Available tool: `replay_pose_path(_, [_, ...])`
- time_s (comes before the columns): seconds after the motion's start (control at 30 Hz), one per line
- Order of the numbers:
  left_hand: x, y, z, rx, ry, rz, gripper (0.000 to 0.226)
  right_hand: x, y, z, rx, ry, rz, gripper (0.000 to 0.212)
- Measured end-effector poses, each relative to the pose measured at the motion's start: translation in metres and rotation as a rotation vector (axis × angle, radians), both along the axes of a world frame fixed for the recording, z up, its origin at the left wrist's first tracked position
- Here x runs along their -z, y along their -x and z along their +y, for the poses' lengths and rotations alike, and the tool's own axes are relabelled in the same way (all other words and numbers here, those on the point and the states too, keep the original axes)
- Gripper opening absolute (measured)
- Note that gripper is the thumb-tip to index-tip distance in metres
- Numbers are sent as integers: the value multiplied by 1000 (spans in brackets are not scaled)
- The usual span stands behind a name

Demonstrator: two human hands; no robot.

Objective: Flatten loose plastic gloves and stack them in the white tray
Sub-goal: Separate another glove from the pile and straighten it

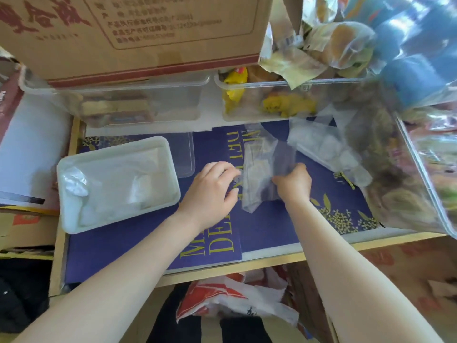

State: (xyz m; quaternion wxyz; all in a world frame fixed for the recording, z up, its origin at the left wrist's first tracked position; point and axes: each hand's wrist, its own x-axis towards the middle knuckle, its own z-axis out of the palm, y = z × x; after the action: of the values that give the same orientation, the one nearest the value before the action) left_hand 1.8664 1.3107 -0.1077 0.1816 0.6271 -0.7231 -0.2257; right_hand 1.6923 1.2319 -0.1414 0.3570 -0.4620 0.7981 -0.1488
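Smoothing seems to be the job in hand: the person's left hand (212, 186) and right hand (293, 183) both pinch the edges of a thin, clear, crinkled plastic glove (262, 174) that lies on the dark blue printed mat (272, 231) between them. The left fingers curl onto its left edge, and the right fingers bunch at its right side; whether the right thumb is under the film I cannot tell, since the plastic blurs there.

That glove looks almost weightless, limp and slippery, the sort of film that clings to skin and folds back on itself. I would hold it by opposite edges, as now, and draw it taut rather than press down in the middle.

Its long axis runs roughly away from the person, tilted a little, one narrow end near them and the broader end toward the clear plastic tubs (284, 100) at the back.

Well to the left sits the white rectangular foam tray (74, 226), already holding flattened clear gloves (118, 184), near the left hand but apart from it.
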Motion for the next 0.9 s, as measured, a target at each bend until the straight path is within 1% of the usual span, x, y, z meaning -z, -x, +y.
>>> replay_pose_path(0.07, [-5, 9, -10, -37, -3, 88, 43, -4, 13, 6, -137, 153, -62, 11])
replay_pose_path(0.13, [-16, 17, -24, -52, 47, 183, 49, -15, 29, 11, -383, 285, -71, 17])
replay_pose_path(0.17, [-23, 22, -31, -43, 69, 219, 57, -27, 35, 13, -517, 306, -105, 20])
replay_pose_path(0.23, [-38, 30, -44, 40, 76, 232, 76, -53, 50, 14, -773, 264, -213, 26])
replay_pose_path(0.27, [-45, 34, -49, 107, 70, 219, 82, -65, 57, 14, -852, 198, -257, 26])
replay_pose_path(0.3, [-49, 39, -53, 178, 64, 215, 83, -76, 63, 15, -880, 115, -288, 23])
replay_pose_path(0.33, [-52, 42, -56, 243, 46, 227, 77, -86, 67, 15, -884, 50, -302, 20])
replay_pose_path(0.4, [-57, 49, -58, 277, -72, 332, 49, -104, 73, 14, -860, 15, -331, 16])
replay_pose_path(0.47, [-66, 54, -52, 180, -284, 572, 22, -118, 77, 13, -770, 52, -403, 16])
replay_pose_path(0.5, [-69, 57, -49, 100, -373, 714, 14, -122, 79, 12, -701, 80, -432, 18])
replay_pose_path(0.53, [-70, 60, -46, 8, -430, 831, 11, -123, 81, 10, -629, 113, -446, 20])
replay_pose_path(0.57, [-68, 62, -43, -83, -460, 897, 11, -121, 83, 7, -566, 137, -448, 22])
replay_pose_path(0.6, [-65, 64, -41, -165, -478, 912, 13, -117, 84, 3, -515, 151, -440, 21])
replay_pose_path(0.67, [-49, 62, -38, -300, -504, 855, 15, -98, 84, -7, -450, 188, -384, 16])
replay_pose_path(0.7, [-39, 59, -38, -359, -504, 786, 15, -83, 85, -14, -425, 216, -299, 11])
replay_pose_path(0.73, [-29, 54, -38, -395, -483, 673, 15, -68, 86, -21, -407, 234, -179, 5])
replay_pose_path(0.8, [-11, 43, -38, -411, -412, 393, 13, -41, 90, -35, -409, 218, 42, 23])
replay_pose_path(0.83, [-4, 38, -39, -420, -372, 293, 13, -30, 92, -42, -436, 198, 123, 33])
replay_pose_path(0.9, [7, 31, -39, -456, -291, 173, 12, -13, 96, -56, -526, 166, 316, 48])
